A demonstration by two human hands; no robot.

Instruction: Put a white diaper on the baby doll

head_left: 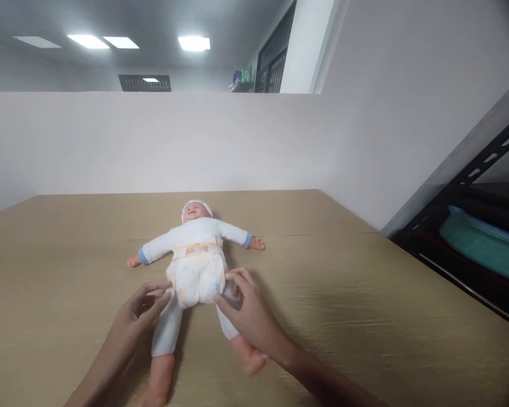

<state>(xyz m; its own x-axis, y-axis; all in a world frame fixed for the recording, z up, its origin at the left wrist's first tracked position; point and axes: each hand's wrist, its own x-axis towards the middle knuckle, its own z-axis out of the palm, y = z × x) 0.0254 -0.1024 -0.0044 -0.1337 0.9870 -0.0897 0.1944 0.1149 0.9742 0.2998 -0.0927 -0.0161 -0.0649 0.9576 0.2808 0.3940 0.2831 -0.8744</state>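
Note:
A baby doll (pixel 197 232) in a white outfit with blue cuffs and a white cap lies on its back, arms spread, feet towards me. Around its hips and belly is a white diaper (pixel 199 280) with a patterned orange waistband. At the diaper's left leg edge, my left hand (pixel 142 308) has its thumb and fingertips closed on the rim. My right hand (pixel 250 308) grips the opposite leg edge, thumb low on the front and index finger higher at the side. The gripped edges are partly hidden by my fingers.
The doll lies on a wide wooden table (pixel 322 271) that meets a low white wall (pixel 173 141) at the back. On the right stands a black metal shelf (pixel 432 254) holding a teal, basin-like item (pixel 483 243).

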